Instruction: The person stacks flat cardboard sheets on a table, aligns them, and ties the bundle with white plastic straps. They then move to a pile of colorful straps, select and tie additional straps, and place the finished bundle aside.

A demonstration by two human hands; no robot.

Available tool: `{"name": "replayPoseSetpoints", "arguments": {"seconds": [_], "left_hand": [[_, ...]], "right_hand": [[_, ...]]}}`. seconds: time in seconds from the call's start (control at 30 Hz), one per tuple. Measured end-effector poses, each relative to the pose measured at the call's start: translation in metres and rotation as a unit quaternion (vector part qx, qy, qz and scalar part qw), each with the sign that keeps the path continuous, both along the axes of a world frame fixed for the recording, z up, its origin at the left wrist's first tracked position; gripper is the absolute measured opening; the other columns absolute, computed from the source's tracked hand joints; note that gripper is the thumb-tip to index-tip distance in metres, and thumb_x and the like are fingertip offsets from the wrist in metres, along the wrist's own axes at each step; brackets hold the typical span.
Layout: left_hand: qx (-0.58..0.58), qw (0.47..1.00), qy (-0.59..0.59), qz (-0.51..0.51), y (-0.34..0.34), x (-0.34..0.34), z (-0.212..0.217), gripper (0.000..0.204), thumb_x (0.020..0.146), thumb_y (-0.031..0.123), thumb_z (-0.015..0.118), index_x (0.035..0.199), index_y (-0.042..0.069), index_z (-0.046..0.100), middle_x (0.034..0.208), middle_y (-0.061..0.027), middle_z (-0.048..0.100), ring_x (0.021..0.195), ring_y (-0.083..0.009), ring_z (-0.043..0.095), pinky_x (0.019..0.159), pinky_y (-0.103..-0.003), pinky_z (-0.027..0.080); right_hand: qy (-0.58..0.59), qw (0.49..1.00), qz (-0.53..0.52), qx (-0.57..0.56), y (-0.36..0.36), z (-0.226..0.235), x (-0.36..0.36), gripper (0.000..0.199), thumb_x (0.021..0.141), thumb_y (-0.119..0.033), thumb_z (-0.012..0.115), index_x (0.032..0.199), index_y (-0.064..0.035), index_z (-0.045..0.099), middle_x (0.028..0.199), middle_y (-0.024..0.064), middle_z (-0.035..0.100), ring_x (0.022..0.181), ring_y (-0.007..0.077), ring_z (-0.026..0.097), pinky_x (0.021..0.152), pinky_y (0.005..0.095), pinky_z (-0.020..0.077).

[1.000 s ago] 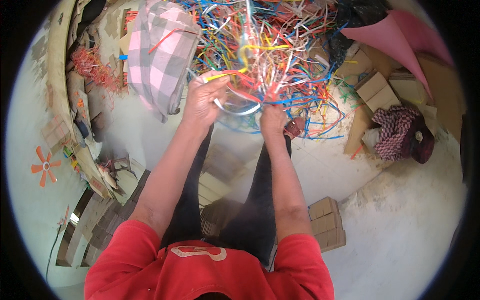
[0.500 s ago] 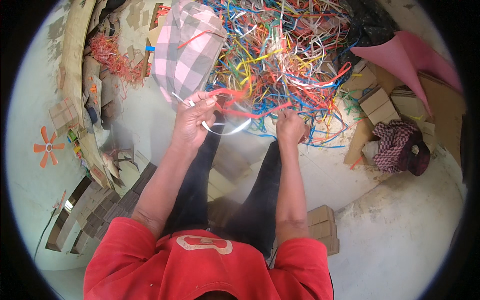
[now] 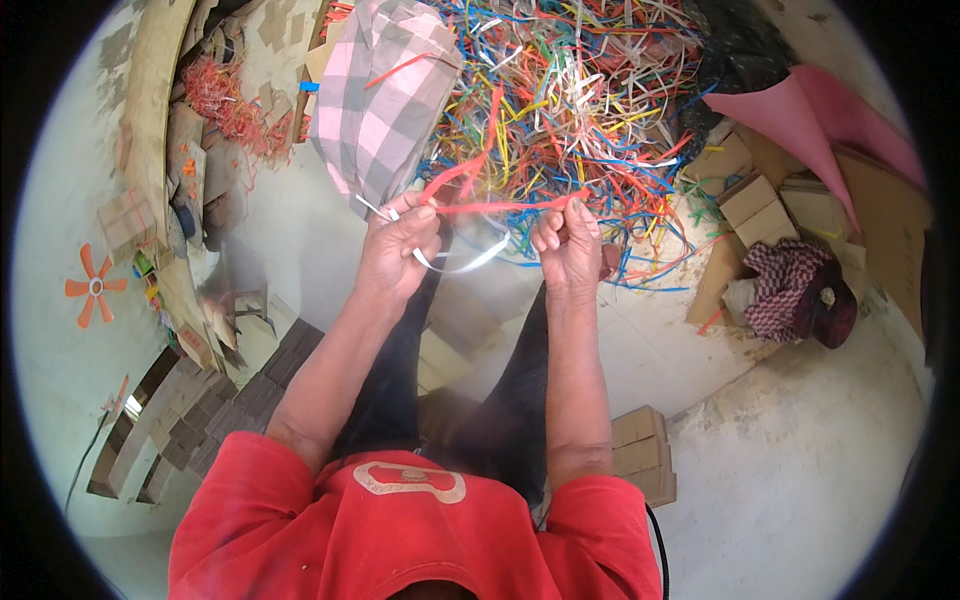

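Strip (image 3: pixel 500 208) links left hand (image 3: pixel 398 245), right hand (image 3: pixel 572 250); floor (image 3: pixel 640 330) borders pile (image 3: pixel 600 120) edge.

You wear a bright red, short-sleeved cloth T-shirt (image 3: pixel 330 550) with a rounded neckline. Its plain red sleeves end above the elbows, so your forearms (image 3: pixel 578 380), left hand (image 3: pixel 398 245) and right hand (image 3: pixel 570 252) are bare. Across your chest runs a pale beige, rounded outline emblem (image 3: pixel 412 476) holding a small motif and markings too small to make out. Below, you have on long, near-black cloth trousers (image 3: pixel 520 400). A thin black cable (image 3: pixel 660 546) curves beside your right sleeve.
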State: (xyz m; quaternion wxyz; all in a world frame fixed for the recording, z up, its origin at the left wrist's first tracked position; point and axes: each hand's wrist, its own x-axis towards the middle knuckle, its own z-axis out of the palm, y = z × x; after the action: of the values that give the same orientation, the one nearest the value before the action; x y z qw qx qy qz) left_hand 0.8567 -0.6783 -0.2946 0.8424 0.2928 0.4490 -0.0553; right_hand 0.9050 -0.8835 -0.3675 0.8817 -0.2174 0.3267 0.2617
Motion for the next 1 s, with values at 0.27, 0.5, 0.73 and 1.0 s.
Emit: {"name": "replayPoseSetpoints", "arguments": {"seconds": [0.27, 0.5, 0.73, 1.0], "left_hand": [[0.034, 0.999, -0.014, 0.02, 0.005, 0.017, -0.001, 0.01, 0.082, 0.004, 0.063, 0.091, 0.004, 0.057, 0.053, 0.0073, 0.036, 0.043, -0.0029, 0.031, 0.043, -0.02, 0.035], [0.066, 0.997, 0.028, -0.04, -0.016, 0.011, -0.001, 0.013, 0.079, 0.005, 0.066, 0.088, 0.004, 0.056, 0.056, 0.0069, 0.038, 0.043, -0.0025, 0.03, 0.043, -0.021, 0.026], [0.065, 0.998, 0.015, -0.014, -0.012, 0.008, -0.006, 0.015, 0.078, 0.006, 0.068, 0.088, 0.003, 0.057, 0.06, 0.0037, 0.045, 0.044, -0.0031, 0.033, 0.043, -0.021, 0.028], [0.087, 0.996, 0.01, -0.024, -0.022, 0.015, -0.007, 0.018, 0.079, 0.007, 0.068, 0.092, 0.002, 0.057, 0.055, 0.0061, 0.039, 0.042, -0.0033, 0.031, 0.044, -0.022, 0.033]], "right_hand": [[-0.003, 0.982, 0.157, -0.101, -0.004, 0.006, -0.005, 0.03, 0.09, -0.024, 0.061, 0.106, 0.0019, 0.061, 0.082, 0.0067, 0.063, 0.063, 0.0119, 0.056, 0.049, 0.0254, 0.0426], [-0.02, 0.99, 0.052, -0.129, 0.03, 0.016, 0.012, 0.029, 0.088, -0.025, 0.062, 0.104, -0.0007, 0.062, 0.084, 0.0045, 0.065, 0.064, 0.0094, 0.057, 0.05, 0.0196, 0.039], [-0.131, 0.759, 0.283, -0.571, -0.018, -0.006, 0.033, 0.029, 0.087, -0.017, 0.061, 0.111, 0.0008, 0.06, 0.09, 0.0088, 0.064, 0.066, 0.0097, 0.057, 0.048, 0.0221, 0.0418], [-0.102, 0.992, 0.058, -0.053, -0.002, 0.037, 0.043, 0.048, 0.086, -0.015, 0.064, 0.124, 0.0095, 0.048, 0.113, 0.0207, 0.061, 0.06, 0.0137, 0.058, 0.042, 0.0204, 0.0397]]}}
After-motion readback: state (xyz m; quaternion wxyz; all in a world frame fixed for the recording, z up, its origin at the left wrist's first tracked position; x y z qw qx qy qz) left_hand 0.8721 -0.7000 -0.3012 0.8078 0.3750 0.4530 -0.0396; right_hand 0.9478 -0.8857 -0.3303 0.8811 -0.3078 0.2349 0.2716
